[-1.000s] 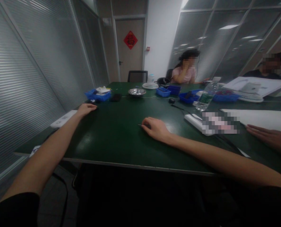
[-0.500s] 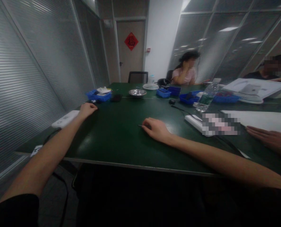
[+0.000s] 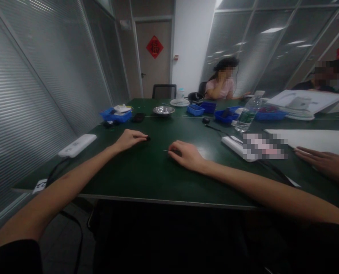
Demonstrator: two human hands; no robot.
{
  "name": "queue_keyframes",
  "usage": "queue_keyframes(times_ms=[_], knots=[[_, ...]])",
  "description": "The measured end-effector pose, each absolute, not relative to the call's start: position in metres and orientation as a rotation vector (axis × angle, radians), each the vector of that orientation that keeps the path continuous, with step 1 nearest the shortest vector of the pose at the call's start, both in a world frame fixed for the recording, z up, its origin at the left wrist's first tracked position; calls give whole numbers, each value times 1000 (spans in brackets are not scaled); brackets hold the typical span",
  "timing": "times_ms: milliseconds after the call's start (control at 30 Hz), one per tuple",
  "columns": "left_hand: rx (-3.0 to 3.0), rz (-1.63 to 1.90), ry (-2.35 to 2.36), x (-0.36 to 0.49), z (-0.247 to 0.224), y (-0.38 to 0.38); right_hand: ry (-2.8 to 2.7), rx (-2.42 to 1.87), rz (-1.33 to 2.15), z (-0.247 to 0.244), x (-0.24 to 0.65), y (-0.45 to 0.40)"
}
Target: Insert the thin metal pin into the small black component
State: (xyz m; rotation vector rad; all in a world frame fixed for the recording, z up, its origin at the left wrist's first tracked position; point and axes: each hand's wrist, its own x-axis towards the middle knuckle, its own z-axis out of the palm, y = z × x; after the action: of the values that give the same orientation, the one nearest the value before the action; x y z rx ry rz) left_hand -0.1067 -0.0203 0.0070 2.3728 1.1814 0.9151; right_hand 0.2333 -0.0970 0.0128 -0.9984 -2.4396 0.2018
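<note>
Slatted blinds (image 3: 40, 76) line the left side of the room, beside a dark green table (image 3: 129, 171) that stretches across the view. At its left lies a white power strip (image 3: 79, 144), with a dark cord running from its near end. Farther back, a blue tray (image 3: 120, 118) holds crumpled white tissue (image 3: 123, 109), and a flat black object (image 3: 138, 117) sits just beside it.

The left hand (image 3: 131, 139) is over the near half of the table, thumb and fingertips pinched together on a small black piece (image 3: 148, 138) whose exact shape is too blurred to tell. Behind, a steel bowl (image 3: 164, 110) with something pale inside stands in front of a white plate (image 3: 180, 102), and beyond them is a door (image 3: 160, 76) bearing a red diamond sign (image 3: 155, 46).

Right of the black piece and apart from it, the right hand (image 3: 185, 156) has its fingers curled closed around a thin tool (image 3: 165, 150), whose slim tip points left; the grip hides the rest.

Past this hand, more blue trays (image 3: 196, 110) stand toward the back, near a seated person in pink (image 3: 219, 88). A clear bottle (image 3: 247, 116) stands upright behind a second power strip (image 3: 232, 145). At far right, another person's hand (image 3: 329, 163) rests by a white sheet (image 3: 326, 142).
</note>
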Motion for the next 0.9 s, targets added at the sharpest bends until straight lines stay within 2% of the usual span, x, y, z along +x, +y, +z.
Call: queue_keyframes(times_ms=[200,900], knots=[[2424,699,726,-65,8,-46,-2488,-905,197,12,233,-99],[2225,582,690,-55,7,-55,-2573,-886,28,13,235,-103]])
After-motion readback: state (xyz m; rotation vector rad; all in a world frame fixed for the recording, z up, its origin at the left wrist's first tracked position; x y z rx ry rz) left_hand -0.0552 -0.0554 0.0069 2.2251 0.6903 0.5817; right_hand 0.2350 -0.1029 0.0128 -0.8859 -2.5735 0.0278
